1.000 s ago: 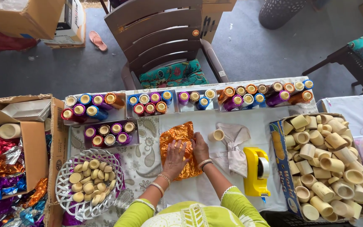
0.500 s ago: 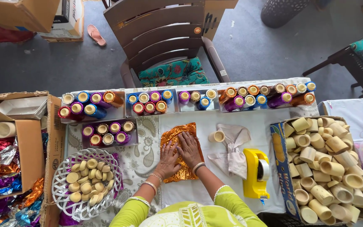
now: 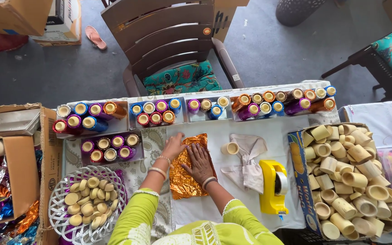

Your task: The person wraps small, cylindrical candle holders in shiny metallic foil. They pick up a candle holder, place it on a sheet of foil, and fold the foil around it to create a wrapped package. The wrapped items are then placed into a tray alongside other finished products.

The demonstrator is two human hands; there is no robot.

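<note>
A crinkled sheet of orange-gold foil (image 3: pixel 186 181) lies flat on the white table cloth (image 3: pixel 277 136) in front of me. My right hand (image 3: pixel 199 162) presses palm down on the middle of the foil, fingers spread. My left hand (image 3: pixel 173 146) rests on the foil's upper left edge, fingers flat. Neither hand grips anything. A bare beige tube (image 3: pixel 230 148) lies just right of the foil beside a crumpled white cloth (image 3: pixel 247 162).
A yellow tape dispenser (image 3: pixel 274 187) stands to the right. A box (image 3: pixel 298 172) of several beige tubes sits at far right. Trays of foil-wrapped tubes (image 3: pixel 155 113) line the far edge. A white wire basket (image 3: pixel 60 202) of discs is at left, a brown chair (image 3: pixel 169 41) beyond.
Both hands have spread further apart over the foil, the left one sliding to its upper left edge. The foil lies flatter than before.
</note>
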